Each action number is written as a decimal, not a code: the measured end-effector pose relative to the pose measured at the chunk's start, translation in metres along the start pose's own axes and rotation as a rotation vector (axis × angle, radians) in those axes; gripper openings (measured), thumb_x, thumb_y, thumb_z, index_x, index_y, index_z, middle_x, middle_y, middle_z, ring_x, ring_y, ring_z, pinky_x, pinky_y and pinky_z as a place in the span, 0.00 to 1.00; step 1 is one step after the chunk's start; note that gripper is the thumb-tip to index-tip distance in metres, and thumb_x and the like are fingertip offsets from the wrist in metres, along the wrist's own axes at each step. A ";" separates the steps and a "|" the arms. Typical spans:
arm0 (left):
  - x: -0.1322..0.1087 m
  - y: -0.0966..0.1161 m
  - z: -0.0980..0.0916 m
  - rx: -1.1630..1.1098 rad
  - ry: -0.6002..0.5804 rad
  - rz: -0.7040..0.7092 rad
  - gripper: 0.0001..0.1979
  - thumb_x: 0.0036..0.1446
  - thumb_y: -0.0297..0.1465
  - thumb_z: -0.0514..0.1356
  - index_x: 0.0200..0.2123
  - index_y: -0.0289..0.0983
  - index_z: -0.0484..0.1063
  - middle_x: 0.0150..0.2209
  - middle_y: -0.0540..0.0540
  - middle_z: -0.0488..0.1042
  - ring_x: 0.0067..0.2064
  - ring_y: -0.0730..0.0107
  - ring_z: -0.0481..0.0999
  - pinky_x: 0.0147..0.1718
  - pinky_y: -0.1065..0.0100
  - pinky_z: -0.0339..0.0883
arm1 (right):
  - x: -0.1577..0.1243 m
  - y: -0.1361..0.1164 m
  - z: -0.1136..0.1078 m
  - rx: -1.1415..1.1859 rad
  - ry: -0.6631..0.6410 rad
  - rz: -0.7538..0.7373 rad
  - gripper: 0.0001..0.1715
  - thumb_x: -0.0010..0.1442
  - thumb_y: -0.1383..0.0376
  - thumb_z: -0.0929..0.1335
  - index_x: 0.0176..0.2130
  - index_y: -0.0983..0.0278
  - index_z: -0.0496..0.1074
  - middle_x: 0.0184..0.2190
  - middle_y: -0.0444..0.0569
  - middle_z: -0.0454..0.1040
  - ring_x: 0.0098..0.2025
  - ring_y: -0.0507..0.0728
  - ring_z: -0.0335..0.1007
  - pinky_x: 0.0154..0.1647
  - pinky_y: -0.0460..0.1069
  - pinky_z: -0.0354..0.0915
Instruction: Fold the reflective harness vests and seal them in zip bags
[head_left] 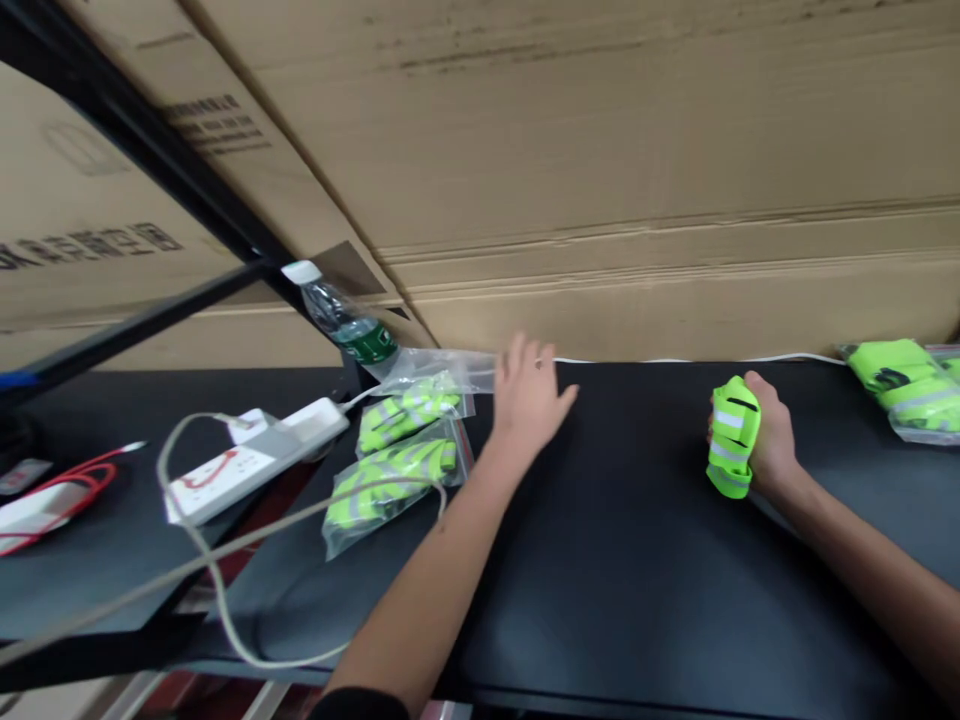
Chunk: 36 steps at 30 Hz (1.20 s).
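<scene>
My right hand grips a folded bundle of neon-green reflective straps, held upright above the black tabletop. Silver bands and dark slots show on the bundle. My left hand has its fingers spread, palm down, close to the back of the table. Beside its fingertips lies a clear plastic bag; whether they touch is not plain. Left of that forearm are two bagged neon-green bundles, an upper one and a lower one.
A plastic bottle leans by the black metal frame. Left of it sit a white power strip and a looping grey cable. More bagged neon-green bundles lie at the far right. Cardboard walls the back.
</scene>
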<state>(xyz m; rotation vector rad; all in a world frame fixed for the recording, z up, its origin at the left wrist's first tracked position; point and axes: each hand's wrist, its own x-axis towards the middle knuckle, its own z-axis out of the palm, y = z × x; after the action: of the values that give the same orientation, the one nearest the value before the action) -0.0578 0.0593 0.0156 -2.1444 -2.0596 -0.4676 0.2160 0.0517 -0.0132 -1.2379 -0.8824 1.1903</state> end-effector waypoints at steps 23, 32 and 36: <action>0.004 -0.043 -0.042 -0.076 -0.428 0.364 0.53 0.41 0.54 0.70 0.69 0.43 0.57 0.65 0.39 0.67 0.64 0.44 0.66 0.63 0.49 0.55 | -0.027 -0.010 0.011 -0.052 -0.215 0.149 0.29 0.55 0.43 0.70 0.20 0.61 0.64 0.13 0.42 0.64 0.12 0.50 0.55 0.11 0.47 0.53; -0.044 0.035 -0.003 -0.373 -0.378 0.639 0.57 0.36 0.52 0.74 0.68 0.43 0.57 0.64 0.39 0.64 0.62 0.47 0.64 0.59 0.50 0.62 | -0.048 -0.012 0.011 -0.961 -0.653 -0.220 0.24 0.62 0.45 0.66 0.29 0.60 0.79 0.19 0.44 0.71 0.20 0.52 0.59 0.24 0.47 0.51; -0.041 0.028 0.009 -0.339 -0.334 0.574 0.65 0.34 0.56 0.73 0.71 0.43 0.49 0.72 0.34 0.51 0.71 0.37 0.49 0.66 0.37 0.46 | -0.050 -0.015 0.014 -1.093 -0.693 -0.294 0.21 0.63 0.47 0.66 0.39 0.54 0.83 0.21 0.45 0.74 0.21 0.52 0.60 0.26 0.48 0.51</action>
<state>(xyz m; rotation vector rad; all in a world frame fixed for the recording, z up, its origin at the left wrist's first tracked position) -0.0295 0.0216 -0.0025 -3.0404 -1.4412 -0.4214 0.1949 0.0070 0.0095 -1.4231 -2.3491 0.8735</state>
